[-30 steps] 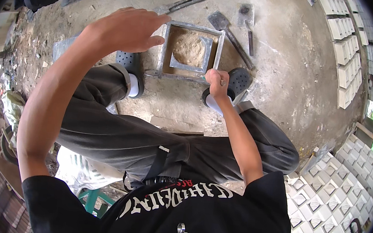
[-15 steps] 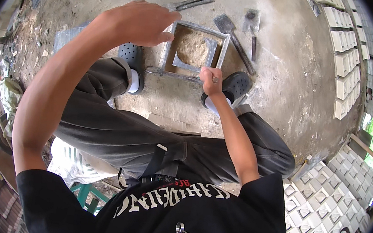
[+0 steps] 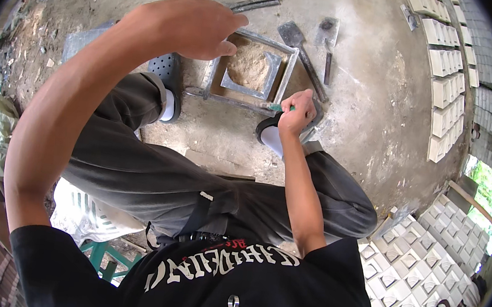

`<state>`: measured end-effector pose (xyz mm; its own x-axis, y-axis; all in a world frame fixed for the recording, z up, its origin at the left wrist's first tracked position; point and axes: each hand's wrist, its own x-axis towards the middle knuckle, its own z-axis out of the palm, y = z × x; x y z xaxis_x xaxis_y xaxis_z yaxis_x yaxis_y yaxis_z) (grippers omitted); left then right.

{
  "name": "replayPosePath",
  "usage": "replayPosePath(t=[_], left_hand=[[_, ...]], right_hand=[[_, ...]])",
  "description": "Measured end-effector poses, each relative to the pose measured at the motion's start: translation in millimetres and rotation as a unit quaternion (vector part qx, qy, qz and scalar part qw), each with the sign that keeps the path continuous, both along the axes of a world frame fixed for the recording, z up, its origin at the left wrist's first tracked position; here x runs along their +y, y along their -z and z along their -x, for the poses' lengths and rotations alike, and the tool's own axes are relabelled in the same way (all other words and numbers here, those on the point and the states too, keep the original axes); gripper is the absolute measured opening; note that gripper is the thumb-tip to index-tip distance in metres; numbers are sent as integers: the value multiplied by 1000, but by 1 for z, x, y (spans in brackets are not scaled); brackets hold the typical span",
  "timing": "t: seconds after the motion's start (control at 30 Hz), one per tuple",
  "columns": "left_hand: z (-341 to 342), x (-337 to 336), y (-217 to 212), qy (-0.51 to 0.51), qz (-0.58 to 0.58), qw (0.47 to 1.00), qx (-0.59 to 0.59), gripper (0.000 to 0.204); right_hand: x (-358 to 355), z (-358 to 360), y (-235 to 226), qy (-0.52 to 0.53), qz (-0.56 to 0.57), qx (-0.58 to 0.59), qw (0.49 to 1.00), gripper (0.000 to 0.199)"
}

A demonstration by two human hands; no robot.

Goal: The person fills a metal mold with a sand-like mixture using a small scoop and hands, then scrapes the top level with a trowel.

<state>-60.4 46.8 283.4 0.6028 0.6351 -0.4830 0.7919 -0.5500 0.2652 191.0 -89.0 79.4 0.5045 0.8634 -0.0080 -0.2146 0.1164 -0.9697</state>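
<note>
A square metal mould frame [image 3: 287, 68] lies on the concrete floor between my feet, with a heap of sandy mix [image 3: 248, 67] inside it. My left hand [image 3: 184, 24] hovers over the frame's left side, fingers loosely curled, holding nothing that I can see. My right hand [image 3: 297, 111] is closed on a small green-handled tool [image 3: 277, 106] near the frame's front right corner, just above my right shoe. My legs in dark trousers are bent to either side of the frame.
Two trowels [image 3: 297, 39] and a flat metal bar [image 3: 256, 3] lie beyond the frame. Rows of pale cast tiles [image 3: 444, 90] stand at the right, and more patterned tiles [image 3: 413, 273] are stacked at the lower right. A green plastic stool [image 3: 98, 252] is under me.
My left hand has swung further over the frame's left side. My right hand with the tool stays at the frame's front right corner. The view has tilted slightly.
</note>
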Motion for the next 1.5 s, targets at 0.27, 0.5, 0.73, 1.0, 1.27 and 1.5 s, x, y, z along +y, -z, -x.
replayPosePath(t=[0.27,0.5,0.73,1.0,1.27,1.5], left_hand=[[-5,1,-1,5,-4,1000,-9,50],[6,-3,4,2,-28,1000,-8,50],[2,0,3,2,-44,999,-21,50],[8,-3,11,-1,-53,998,-24,50],[10,2,11,-6,-43,998,-35,49],[7,-3,1,-6,-40,999,-32,49]], right_hand=[[1,-11,20,-72,-22,-110,991,48],[-2,-1,-12,-97,-37,27,994,46],[14,0,-4,-106,-3,1,994,42],[9,7,-4,-87,48,-20,995,46],[11,-3,14,-62,28,41,997,42],[11,-6,3,-25,35,89,995,42]])
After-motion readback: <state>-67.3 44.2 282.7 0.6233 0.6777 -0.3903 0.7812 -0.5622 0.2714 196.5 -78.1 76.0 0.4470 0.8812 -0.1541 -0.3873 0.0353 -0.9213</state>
